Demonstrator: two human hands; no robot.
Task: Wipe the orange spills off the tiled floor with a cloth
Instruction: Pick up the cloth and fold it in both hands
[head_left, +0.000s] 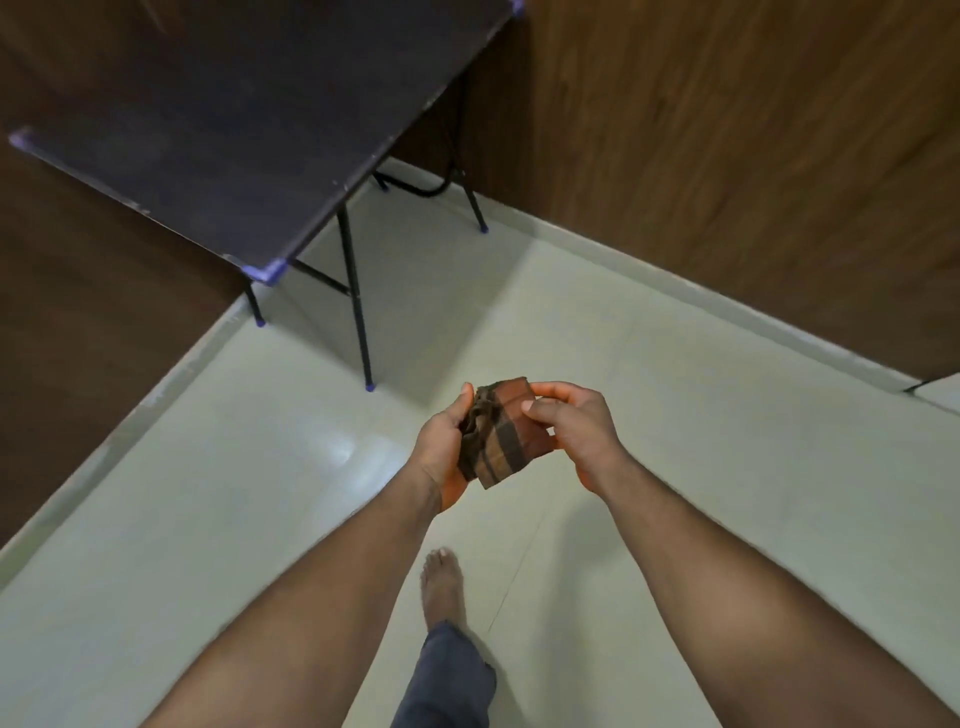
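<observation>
My left hand (441, 447) cups the folded cloth (501, 434), right hand (569, 426) pinching its edge; it looks soft, light (best gripped bunched).

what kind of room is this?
Probably a sparsely furnished indoor room corner: pale tiled floor, wood-panelled walls, a dark folding table. Both hands hold a folded cloth.

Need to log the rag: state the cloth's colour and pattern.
The cloth is reddish-brown with dark stripes, folded, shown in the head view.
</observation>
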